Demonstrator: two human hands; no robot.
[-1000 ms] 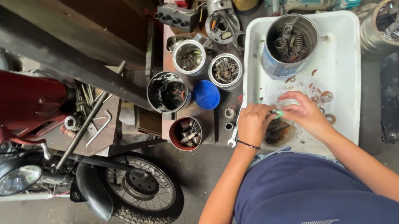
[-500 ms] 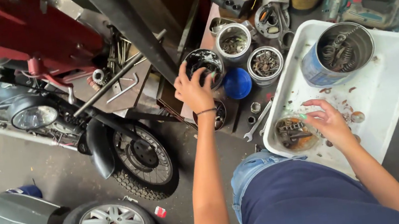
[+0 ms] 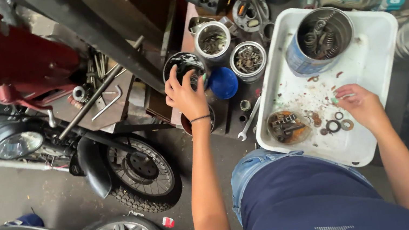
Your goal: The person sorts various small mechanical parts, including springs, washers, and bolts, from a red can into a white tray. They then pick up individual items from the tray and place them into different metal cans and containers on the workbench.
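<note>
Now my left hand (image 3: 186, 97) has left the white tray (image 3: 370, 58) and spreads, holding nothing, over the dark tin (image 3: 183, 66) left of it, while my right hand (image 3: 359, 106), fingers curled, rests in the tray beside the rusty washers (image 3: 340, 124), so sorting goes on.
</note>
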